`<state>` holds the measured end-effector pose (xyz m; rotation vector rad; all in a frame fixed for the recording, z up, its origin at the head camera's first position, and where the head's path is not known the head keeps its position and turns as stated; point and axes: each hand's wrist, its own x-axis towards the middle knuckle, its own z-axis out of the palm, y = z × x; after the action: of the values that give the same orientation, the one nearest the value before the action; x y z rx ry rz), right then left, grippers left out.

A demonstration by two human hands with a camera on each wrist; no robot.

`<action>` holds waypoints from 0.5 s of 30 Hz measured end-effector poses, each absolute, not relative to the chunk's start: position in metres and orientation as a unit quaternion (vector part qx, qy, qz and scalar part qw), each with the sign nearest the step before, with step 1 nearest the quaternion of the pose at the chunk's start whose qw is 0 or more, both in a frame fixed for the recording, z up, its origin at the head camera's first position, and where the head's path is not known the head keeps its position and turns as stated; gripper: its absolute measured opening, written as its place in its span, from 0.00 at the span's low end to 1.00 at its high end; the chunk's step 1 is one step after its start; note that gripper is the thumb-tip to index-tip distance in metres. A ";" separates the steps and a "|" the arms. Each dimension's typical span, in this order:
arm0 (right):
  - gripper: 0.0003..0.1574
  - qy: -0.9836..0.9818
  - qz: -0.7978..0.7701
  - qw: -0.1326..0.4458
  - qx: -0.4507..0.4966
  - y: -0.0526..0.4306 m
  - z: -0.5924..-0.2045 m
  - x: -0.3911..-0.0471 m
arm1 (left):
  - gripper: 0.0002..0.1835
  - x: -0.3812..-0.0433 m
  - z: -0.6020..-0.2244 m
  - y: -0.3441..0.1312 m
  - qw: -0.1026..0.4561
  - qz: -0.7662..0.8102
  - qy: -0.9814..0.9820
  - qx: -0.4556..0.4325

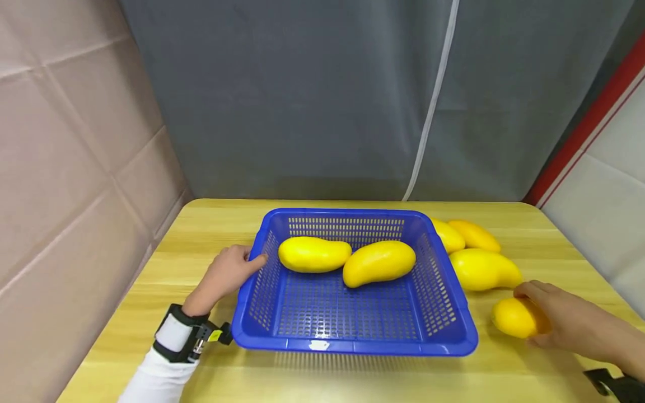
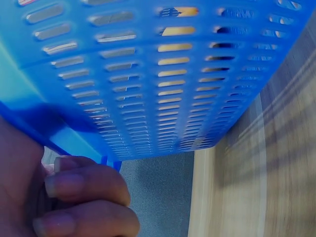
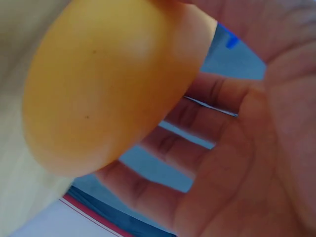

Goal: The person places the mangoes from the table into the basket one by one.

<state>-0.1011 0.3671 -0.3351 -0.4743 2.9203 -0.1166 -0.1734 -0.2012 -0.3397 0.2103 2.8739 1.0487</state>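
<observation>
A blue plastic basket (image 1: 383,346) with slotted walls stands mid-table, with two yellow mangoes lying in it, one on the left (image 1: 313,254) and one on the right (image 1: 380,263). My left hand (image 1: 227,272) grips its left rim, thumb over the top. In the left wrist view, curled fingers (image 2: 91,192) show below the rim, beside the slotted wall. Right of the basket, my right hand (image 1: 569,322) holds an orange-yellow mango (image 1: 511,318) close over the table. Fingers (image 3: 163,148) and thumb go round this mango (image 3: 108,89) in the right wrist view.
Beyond the right hand, several mangoes lie against the basket's right side, the nearest mango (image 1: 484,270) plump and yellow. The wooden table (image 1: 201,224) meets a grey curtain (image 1: 302,123) at the back. Pale walls flank both sides.
</observation>
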 end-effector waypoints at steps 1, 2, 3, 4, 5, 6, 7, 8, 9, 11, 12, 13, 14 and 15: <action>0.47 0.983 -0.039 0.084 -0.159 0.367 -0.331 -0.103 | 0.18 -0.174 -0.339 -0.201 0.034 0.339 0.937 0.069; 0.47 0.983 -0.037 0.077 -0.161 0.367 -0.326 -0.104 | 0.18 -0.174 -0.338 -0.201 0.033 0.338 0.938 0.070; 0.47 0.983 -0.035 0.068 -0.166 0.367 -0.322 -0.105 | 0.18 -0.174 -0.337 -0.201 0.033 0.338 0.938 0.069; 0.46 0.983 -0.032 0.059 -0.171 0.366 -0.317 -0.106 | 0.18 -0.174 -0.337 -0.201 0.033 0.337 0.938 0.069; 0.46 0.982 -0.029 0.048 -0.179 0.365 -0.312 -0.106 | 0.17 -0.174 -0.338 -0.200 0.032 0.336 0.939 0.069; 0.46 0.981 -0.026 0.031 -0.189 0.363 -0.307 -0.107 | 0.17 -0.174 -0.338 -0.200 0.031 0.335 0.939 0.068; 0.46 0.980 -0.024 0.017 -0.197 0.362 -0.303 -0.108 | 0.16 -0.174 -0.338 -0.200 0.031 0.335 0.939 0.069; 0.46 0.978 -0.020 0.004 -0.207 0.360 -0.298 -0.109 | 0.16 -0.174 -0.338 -0.199 0.032 0.337 0.938 0.068; 0.46 0.977 -0.016 -0.007 -0.215 0.357 -0.293 -0.110 | 0.16 -0.174 -0.339 -0.199 0.032 0.337 0.939 0.068; 0.46 0.974 -0.009 -0.025 -0.227 0.348 -0.282 -0.114 | 0.15 -0.175 -0.339 -0.199 0.033 0.340 0.937 0.068; 0.46 0.973 -0.009 -0.027 -0.231 0.343 -0.276 -0.116 | 0.15 -0.174 -0.339 -0.199 0.034 0.343 0.936 0.068; 0.46 0.971 -0.011 -0.028 -0.235 0.336 -0.270 -0.118 | 0.15 -0.174 -0.339 -0.199 0.035 0.345 0.935 0.067; 0.46 0.969 -0.010 -0.037 -0.244 0.329 -0.264 -0.120 | 0.15 -0.174 -0.339 -0.199 0.035 0.348 0.934 0.067; 0.45 0.967 -0.009 -0.042 -0.252 0.322 -0.258 -0.122 | 0.15 -0.174 -0.339 -0.199 0.036 0.351 0.933 0.067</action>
<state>-0.1223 0.3217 -0.2575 -0.8120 3.1215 -0.0281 -0.1742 -0.1988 -0.3389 0.2044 2.8653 1.0791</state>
